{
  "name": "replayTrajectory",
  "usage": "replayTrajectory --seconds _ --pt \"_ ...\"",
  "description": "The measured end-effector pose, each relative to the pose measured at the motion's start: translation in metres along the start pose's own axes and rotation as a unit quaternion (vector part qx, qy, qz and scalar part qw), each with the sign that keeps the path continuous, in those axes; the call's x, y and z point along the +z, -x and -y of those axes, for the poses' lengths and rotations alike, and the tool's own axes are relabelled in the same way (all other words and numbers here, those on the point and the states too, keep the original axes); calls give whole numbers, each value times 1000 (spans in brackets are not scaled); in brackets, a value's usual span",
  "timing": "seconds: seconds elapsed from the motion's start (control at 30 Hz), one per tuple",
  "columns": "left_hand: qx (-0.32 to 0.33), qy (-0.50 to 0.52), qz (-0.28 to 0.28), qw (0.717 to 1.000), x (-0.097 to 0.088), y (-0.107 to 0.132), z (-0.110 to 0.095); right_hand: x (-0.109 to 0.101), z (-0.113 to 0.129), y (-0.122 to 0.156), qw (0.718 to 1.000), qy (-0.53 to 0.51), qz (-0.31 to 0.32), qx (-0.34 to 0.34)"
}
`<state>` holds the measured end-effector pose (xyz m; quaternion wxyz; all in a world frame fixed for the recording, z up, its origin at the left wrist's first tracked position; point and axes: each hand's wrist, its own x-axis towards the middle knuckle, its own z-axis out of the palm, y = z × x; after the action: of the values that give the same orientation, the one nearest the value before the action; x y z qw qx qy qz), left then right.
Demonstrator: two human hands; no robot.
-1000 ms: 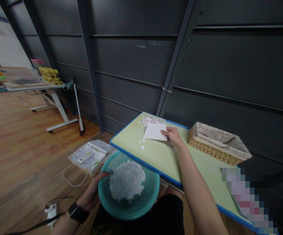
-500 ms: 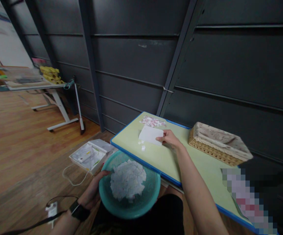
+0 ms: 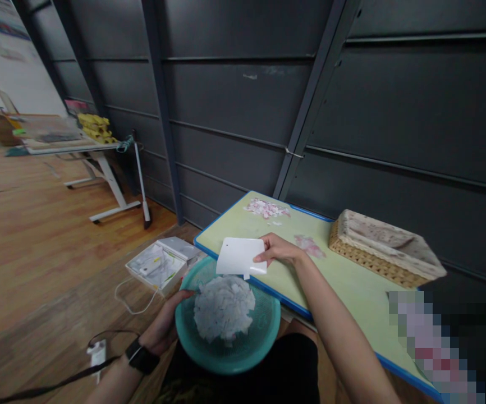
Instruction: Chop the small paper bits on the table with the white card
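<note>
Holding the card (image 3: 238, 256) at its right end with the right hand (image 3: 273, 249), between the thumb on its upper face and the other fingers, partly hidden behind. Having it, in the view, over the blue edge of the table (image 3: 365, 297) and near the bowl (image 3: 267, 330), with a small scrap (image 3: 246, 276) at its lower edge. Gripping the left rim of the bowl with the left hand (image 3: 170, 317), with thumb over it and other fingers hidden. Also to notice: paper heap (image 3: 225, 310) inside the bowl, pinkish bits (image 3: 266, 208) at the table's far end.
</note>
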<state>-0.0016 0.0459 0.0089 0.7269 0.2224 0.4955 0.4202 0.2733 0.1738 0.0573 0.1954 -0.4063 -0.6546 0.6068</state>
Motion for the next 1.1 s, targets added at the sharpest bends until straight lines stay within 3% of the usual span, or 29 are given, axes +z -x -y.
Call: replayTrajectory --seconds 0.1,0.17,0.27,0.33,0.47,0.53,0.6,0.73,0.93,1.1 --pt "-10 5 -5 1000 1 0 0 -1 2 -1 997 -44 -47 -30" --pt "-16 3 -3 1000 2 0 0 -10 3 0 980 -83 -162 -83" --pt "-6 11 1 1000 3 -1 2 -30 -1 1 910 -100 -375 -146" --pt "2 17 -6 1000 4 -1 3 -46 -7 2 854 -73 -494 -144" --pt "-7 31 -20 999 2 -5 9 -66 -18 10 762 108 -634 -78" --pt "-15 43 -18 999 -1 -8 13 -69 -17 16 722 218 -657 -20" --pt "-19 49 -13 999 -5 -12 16 -70 -13 22 701 292 -650 33" --pt "-18 41 11 999 -12 -15 21 -67 -6 29 693 367 -615 86" --pt "-25 20 28 999 -16 -16 22 -61 -7 29 643 444 -604 159" --pt "-35 14 26 999 -16 -17 22 -56 -1 28 628 465 -592 195"
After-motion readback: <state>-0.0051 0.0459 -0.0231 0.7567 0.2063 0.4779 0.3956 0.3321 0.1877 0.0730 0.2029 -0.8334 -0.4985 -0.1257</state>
